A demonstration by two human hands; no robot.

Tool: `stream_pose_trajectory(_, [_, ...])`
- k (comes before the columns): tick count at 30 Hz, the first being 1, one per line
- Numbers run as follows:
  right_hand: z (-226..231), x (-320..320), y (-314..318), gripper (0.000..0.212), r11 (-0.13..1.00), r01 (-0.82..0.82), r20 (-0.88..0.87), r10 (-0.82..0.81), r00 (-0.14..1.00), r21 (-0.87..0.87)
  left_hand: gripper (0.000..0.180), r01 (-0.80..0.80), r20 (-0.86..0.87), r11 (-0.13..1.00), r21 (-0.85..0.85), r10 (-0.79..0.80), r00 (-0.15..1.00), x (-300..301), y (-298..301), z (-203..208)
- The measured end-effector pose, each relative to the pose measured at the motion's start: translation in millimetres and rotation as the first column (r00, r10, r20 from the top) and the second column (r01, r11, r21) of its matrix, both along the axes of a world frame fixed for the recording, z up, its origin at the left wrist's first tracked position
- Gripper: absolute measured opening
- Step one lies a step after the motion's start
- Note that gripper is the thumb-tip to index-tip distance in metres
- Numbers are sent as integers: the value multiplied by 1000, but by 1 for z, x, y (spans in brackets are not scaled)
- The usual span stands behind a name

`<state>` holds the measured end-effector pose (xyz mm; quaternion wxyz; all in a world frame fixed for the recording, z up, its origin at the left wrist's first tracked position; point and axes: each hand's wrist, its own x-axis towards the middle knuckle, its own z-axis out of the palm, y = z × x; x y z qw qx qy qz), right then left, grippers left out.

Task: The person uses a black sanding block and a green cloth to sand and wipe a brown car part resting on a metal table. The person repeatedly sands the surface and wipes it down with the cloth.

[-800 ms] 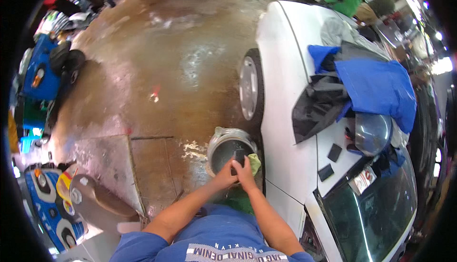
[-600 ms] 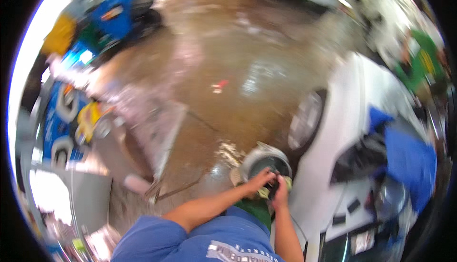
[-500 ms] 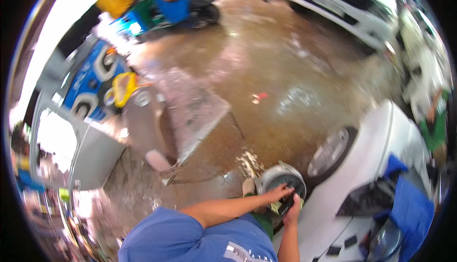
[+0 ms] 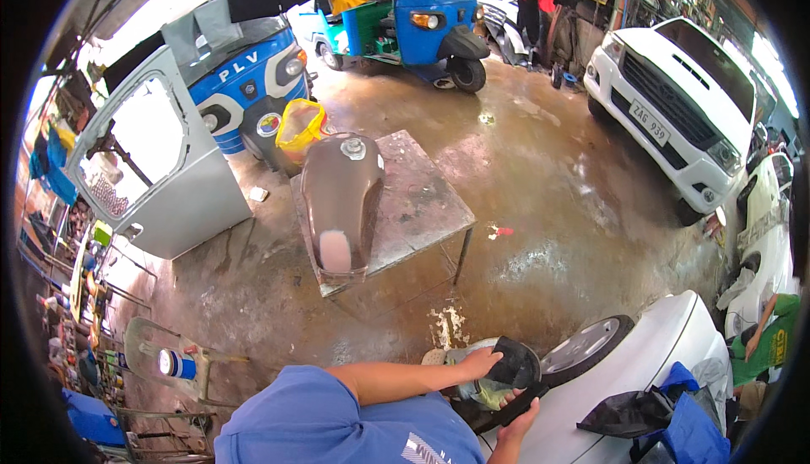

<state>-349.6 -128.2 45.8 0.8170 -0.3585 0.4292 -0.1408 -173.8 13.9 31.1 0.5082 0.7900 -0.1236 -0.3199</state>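
Right hand: the right hand (image 4: 520, 422) is gripping a dark, slim object (image 4: 523, 404), fingers wrapping one side and the palm backing the other.
Left hand: the left hand (image 4: 481, 364) is reaching out above the bucket, fingers extended and holding nothing that is showing; whether its tips are touching anything is staying unclear.
Both hands: they are keeping apart, with only the right one clamping on something.
Dark object: it is lying along the right palm, just beside the bucket's near side and close to the car; its exact kind is not showing clearly.
Bucket: the bucket (image 4: 521, 368) is standing on the floor between the person and the car's wheel (image 4: 588, 351), its inside looking dark.
Cloth: a pale green cloth (image 4: 490, 396) is hanging at the near rim, between the two hands.
Car: the white car (image 4: 645, 358) is flanking the right hand, with black sheeting (image 4: 624, 414) and blue sheeting (image 4: 695, 432) lying on it.
Desk: a low desk (image 4: 426, 198) is carrying a brown fuel tank (image 4: 342, 198), well apart from the hands.
Step at the bucket: the person is apparently handling the dark object over the bucket, the right hand doing the holding.
Next move at the bucket: it is probably calling for a firm right grip and for the left fingers clearing the rim.
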Motion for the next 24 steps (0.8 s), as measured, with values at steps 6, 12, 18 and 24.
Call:
stream_pose_trajectory(6, [19,-16,18,56,998,55,-42,-54,998,9,40,-2,-64,998,-66,-3,998,-16,12,37])
stream_pose_trajectory(12, [17,-37,17,58,996,78,-41,-80,996,-45,44,34,-102,990,-138,-48,994,-32,10,71])
stream_pose_trajectory(18, [28,-47,17,57,992,85,-33,-88,996,-91,45,44,-196,988,-148,-73,978,-34,0,78])
stream_pose_trajectory(24, [25,-44,18,59,994,41,-40,-46,998,-104,62,-116,-367,959,-260,13,930,-34,-2,37])
